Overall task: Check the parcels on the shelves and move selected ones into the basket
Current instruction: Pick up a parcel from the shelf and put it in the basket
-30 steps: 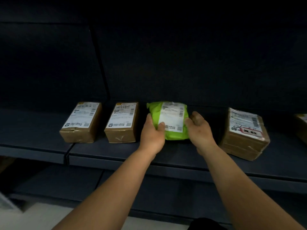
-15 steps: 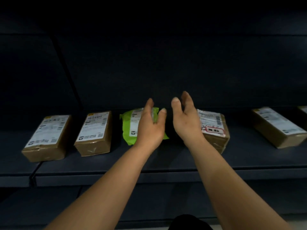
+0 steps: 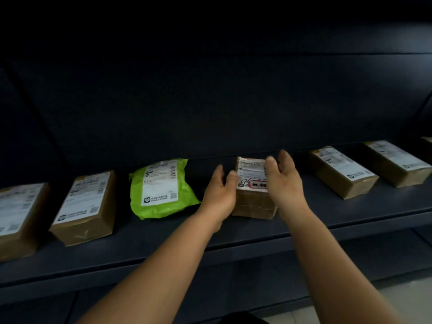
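Now both hands, left (image 3: 219, 197) and right (image 3: 284, 183), fingers spread, are flanking, seemingly touching, the brown parcel (image 3: 253, 202) mid-shelf (image 3: 350, 213).

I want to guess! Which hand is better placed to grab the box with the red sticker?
Probably right: the right hand already reaches over the brown box, while the left hand only flanks it.

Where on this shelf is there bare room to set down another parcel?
The widest bare patch is the shelf's front strip, before the two brown boxes on the right. Narrower: between the green bag and the left hand. Crowded: the taped box, both hands flanking it, right hand.
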Tool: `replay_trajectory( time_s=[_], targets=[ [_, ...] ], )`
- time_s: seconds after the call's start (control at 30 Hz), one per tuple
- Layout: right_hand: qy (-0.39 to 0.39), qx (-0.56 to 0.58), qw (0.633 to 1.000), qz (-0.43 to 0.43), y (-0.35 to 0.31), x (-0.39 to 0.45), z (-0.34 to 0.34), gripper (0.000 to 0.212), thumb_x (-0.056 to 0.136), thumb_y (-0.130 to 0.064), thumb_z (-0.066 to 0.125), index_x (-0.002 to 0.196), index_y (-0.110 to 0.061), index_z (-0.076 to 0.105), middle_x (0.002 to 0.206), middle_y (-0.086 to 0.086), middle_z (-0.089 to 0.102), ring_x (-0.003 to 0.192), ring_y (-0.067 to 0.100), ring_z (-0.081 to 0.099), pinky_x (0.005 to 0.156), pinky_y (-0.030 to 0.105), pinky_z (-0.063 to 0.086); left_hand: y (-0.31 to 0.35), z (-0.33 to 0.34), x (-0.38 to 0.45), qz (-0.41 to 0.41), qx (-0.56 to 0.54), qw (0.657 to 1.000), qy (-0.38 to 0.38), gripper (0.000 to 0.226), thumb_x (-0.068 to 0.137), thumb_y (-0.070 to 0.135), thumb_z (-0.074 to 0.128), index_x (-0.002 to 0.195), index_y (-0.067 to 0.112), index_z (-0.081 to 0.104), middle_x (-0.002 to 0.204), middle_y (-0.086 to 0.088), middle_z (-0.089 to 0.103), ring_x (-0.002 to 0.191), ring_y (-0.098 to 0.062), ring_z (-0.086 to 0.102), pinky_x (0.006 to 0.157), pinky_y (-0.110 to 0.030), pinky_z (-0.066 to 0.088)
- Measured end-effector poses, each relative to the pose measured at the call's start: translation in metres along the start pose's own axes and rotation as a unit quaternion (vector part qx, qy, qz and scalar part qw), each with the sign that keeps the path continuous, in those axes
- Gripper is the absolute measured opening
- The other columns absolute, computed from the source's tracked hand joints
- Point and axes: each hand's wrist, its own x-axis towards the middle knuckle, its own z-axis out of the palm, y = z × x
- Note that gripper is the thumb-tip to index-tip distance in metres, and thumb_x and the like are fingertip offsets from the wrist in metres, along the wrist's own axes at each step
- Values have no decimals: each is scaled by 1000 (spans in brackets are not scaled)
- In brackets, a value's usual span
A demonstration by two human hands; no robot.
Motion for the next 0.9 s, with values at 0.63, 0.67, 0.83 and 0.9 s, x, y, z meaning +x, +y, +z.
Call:
replay_trajectory(
  time_s=[0.63,0.67,0.83,0.9],
  targets=[
    [-75,159,979,100,36,1,-3,39,101,-42,39,139,-40,45,114,-3,70,100,16,70,92,44,55,-15,1,-14,24,-125,990,-57,29,101,27,45,127,28,57,116,4,69,106,-7,64,90,-23,49],
    [-82,161,980,78,36,-1,-2,39,102,-40,38,140,-40,44,115,-4,70,101,14,69,93,43,54,-16,0,-13,32,-136,989,-54,31,100,23,47,130,27,55,118,3,68,108,-8,64,94,-26,49],
    [-110,192,975,19,39,-3,3,41,103,-37,37,144,-42,38,122,-7,68,111,15,66,101,47,48,-16,-9,-11,63,-162,983,-52,44,98,13,50,141,21,46,127,0,64,116,-11,60,102,-31,46],
    [-115,198,974,10,38,-4,6,42,103,-36,37,145,-41,38,124,-6,67,113,15,65,102,48,47,-17,-12,-10,65,-164,983,-51,45,98,12,50,142,22,45,128,0,64,117,-10,60,103,-31,45]
  ],
)
